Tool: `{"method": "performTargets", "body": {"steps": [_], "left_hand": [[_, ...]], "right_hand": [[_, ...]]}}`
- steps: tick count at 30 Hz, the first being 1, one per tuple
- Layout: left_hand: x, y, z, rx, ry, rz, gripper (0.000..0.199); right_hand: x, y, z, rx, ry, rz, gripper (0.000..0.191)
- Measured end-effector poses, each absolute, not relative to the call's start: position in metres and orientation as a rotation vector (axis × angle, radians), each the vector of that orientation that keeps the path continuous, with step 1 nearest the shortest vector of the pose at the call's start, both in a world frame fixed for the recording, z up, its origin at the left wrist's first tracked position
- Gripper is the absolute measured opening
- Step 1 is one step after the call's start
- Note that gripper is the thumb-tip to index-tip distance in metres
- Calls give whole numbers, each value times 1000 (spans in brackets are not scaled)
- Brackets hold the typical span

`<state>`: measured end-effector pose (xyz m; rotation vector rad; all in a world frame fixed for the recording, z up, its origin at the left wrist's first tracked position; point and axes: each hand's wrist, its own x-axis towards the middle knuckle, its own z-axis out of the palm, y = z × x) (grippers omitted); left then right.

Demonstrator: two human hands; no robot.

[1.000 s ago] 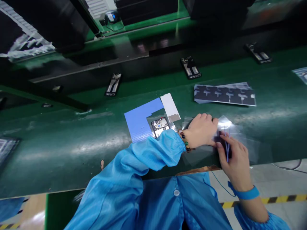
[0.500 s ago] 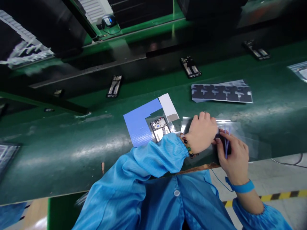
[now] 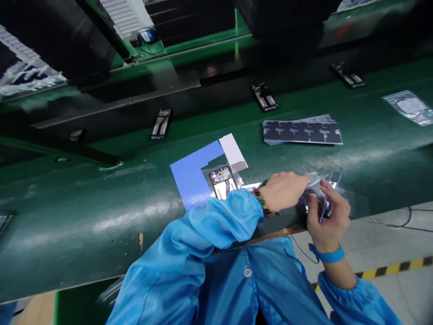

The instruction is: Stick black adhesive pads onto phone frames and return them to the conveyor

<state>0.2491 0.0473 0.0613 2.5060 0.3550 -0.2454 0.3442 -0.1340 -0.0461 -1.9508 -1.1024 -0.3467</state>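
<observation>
My left hand (image 3: 284, 193), with a beaded bracelet (image 3: 261, 201) at the wrist, reaches across to the right. Its fingers are curled at the edge of clear plastic film (image 3: 318, 178), and their tips are hidden. My right hand (image 3: 331, 219) pinches a thin clear sheet with purple-tinted edges (image 3: 324, 210) between thumb and fingers. Beneath both hands lies a dark, shiny patch of film. Left of my left forearm an opened phone (image 3: 221, 180) with bare circuit board lies beside a blue sheet (image 3: 191, 174), its lower end covered by my sleeve.
A white card (image 3: 233, 152) lies above the opened phone. Behind are a fanned stack of dark die-cut sheets (image 3: 301, 132) and a clear bag (image 3: 410, 106). Further phone bodies (image 3: 160, 124), (image 3: 265, 97) and another phone body (image 3: 348, 75) line the back strip. The bench edge (image 3: 282, 233) is chipped.
The clear film has been lifted and bent up between my hands. My left hand has flattened and dropped slightly. The whole view has shifted a little, bringing more of the clear bag in.
</observation>
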Motion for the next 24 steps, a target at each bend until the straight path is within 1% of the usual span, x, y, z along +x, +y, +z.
{"method": "performTargets", "body": {"steps": [3, 6, 8, 10, 13, 15, 19, 21, 24], "left_hand": [[243, 73, 61, 2351, 344, -133, 27], [231, 106, 61, 2176, 413, 55, 24], [223, 122, 58, 2098, 459, 156, 23], [219, 125, 52, 2074, 457, 137, 23], [221, 100, 43, 2218, 339, -32, 19], [225, 70, 43, 2432, 331, -60, 21], [228, 17, 58, 2699, 606, -40, 31], [229, 6, 64, 2717, 672, -66, 34], [232, 7, 66, 2717, 681, -116, 31]], "right_hand": [[346, -131, -38, -1808, -999, -433, 42], [349, -127, -31, -1706, -914, -522, 40], [350, -126, -30, -1698, -914, -501, 39], [349, -128, -31, -1720, -919, -453, 37], [344, -130, -35, -1704, -889, -476, 37], [341, -132, -38, -1692, -887, -475, 37], [335, -136, -45, -1874, -1032, -360, 36], [334, -137, -48, -1970, -1090, -356, 37], [335, -139, -53, -2029, -1077, -338, 43]]}}
